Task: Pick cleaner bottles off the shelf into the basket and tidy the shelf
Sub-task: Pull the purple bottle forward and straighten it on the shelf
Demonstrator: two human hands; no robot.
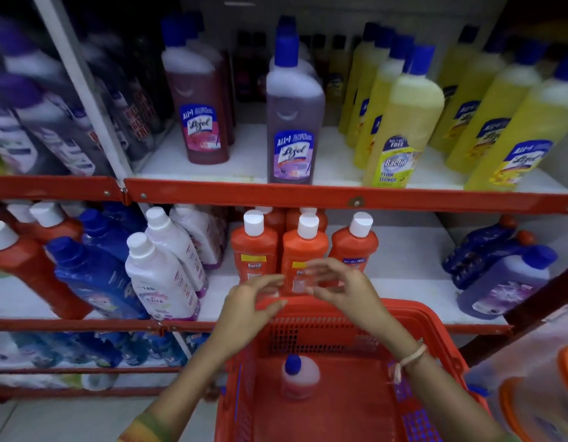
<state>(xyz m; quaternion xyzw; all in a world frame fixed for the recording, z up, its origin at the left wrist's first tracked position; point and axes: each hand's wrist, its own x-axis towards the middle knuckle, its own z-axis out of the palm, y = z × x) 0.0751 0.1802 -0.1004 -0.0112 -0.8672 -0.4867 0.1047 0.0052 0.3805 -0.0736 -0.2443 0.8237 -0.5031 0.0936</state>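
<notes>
Orange bottle [303,250]: stands upright in the front row of the middle shelf, between two others of the same kind, just behind the basket's far rim.
Left hand [251,301]: empty, fingers spread and curved, in front of the low part of the orange bottles; it seems not to touch any of them.
Right hand [343,288]: also empty and loosely spread, thumb and fingers apart, just in front of the middle bottle's label; contact I cannot tell because of blur.
Handling, my judgement: the bottle looks full, so rather heavy for its size; the plastic wall is stiff but smooth, perhaps slippery.
Where to hold: around the flat body under the shoulder, not by the white cap [308,225], with the second hand steadying the neighbours.
Basket [435,317]: red, below the hands, with one small pink bottle [298,379] standing inside.
Middle shelf [413,272]: bare white area to the right of the orange group.
Top shelf: purple bottle [292,122] and yellow bottles [403,122], upright.
</notes>
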